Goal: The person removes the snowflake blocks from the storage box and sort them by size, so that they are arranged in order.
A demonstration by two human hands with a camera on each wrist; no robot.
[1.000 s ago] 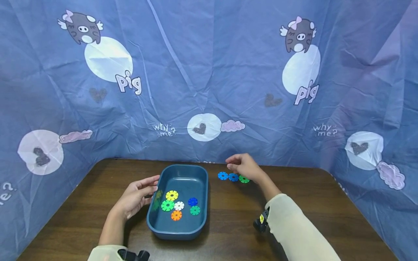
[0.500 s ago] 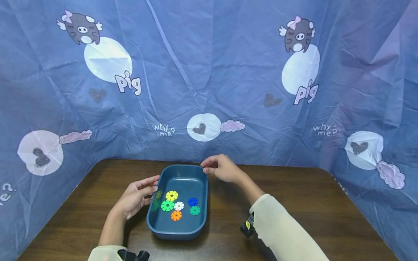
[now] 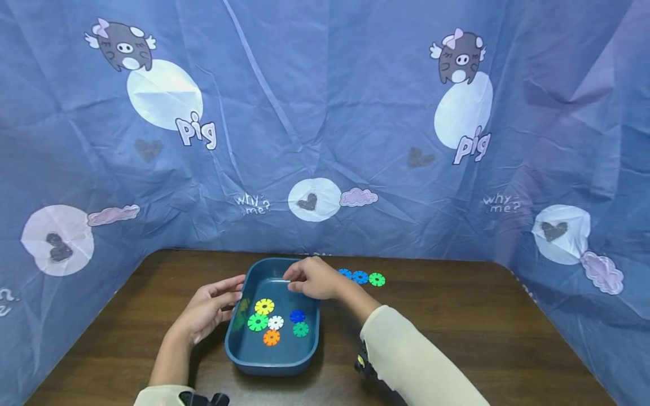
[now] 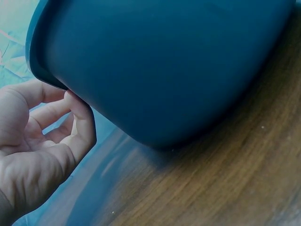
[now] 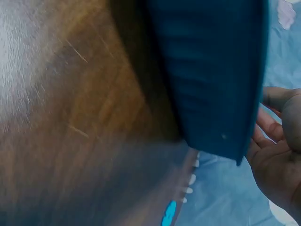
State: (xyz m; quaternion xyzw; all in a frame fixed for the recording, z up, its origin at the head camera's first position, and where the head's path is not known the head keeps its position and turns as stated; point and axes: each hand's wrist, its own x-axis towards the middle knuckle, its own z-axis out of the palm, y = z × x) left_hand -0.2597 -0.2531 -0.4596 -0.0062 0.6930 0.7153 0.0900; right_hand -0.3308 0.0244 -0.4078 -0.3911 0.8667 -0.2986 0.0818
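Note:
A dark blue rectangular tray (image 3: 271,369) holds several notched plastic discs, among them a yellow disc (image 3: 264,307), a white disc (image 3: 276,322) and an orange disc (image 3: 271,338). My left hand (image 3: 203,313) touches the tray's left side below the rim with thumb and fingers, which the left wrist view shows close up. Over the tray's far right corner hovers my right hand (image 3: 317,279), fingers loosely bent, with nothing visible between them. Behind it on the table lie two blue discs (image 3: 360,277) and a green disc (image 3: 377,279) in a row.
The brown wooden table (image 3: 457,327) extends on both sides of the tray. A blue printed cloth (image 3: 325,141) hangs close behind the table's far edge.
My right hand has moved left from above the row of discs to over the tray. The row is visible again behind it. My left hand stays at the tray's side.

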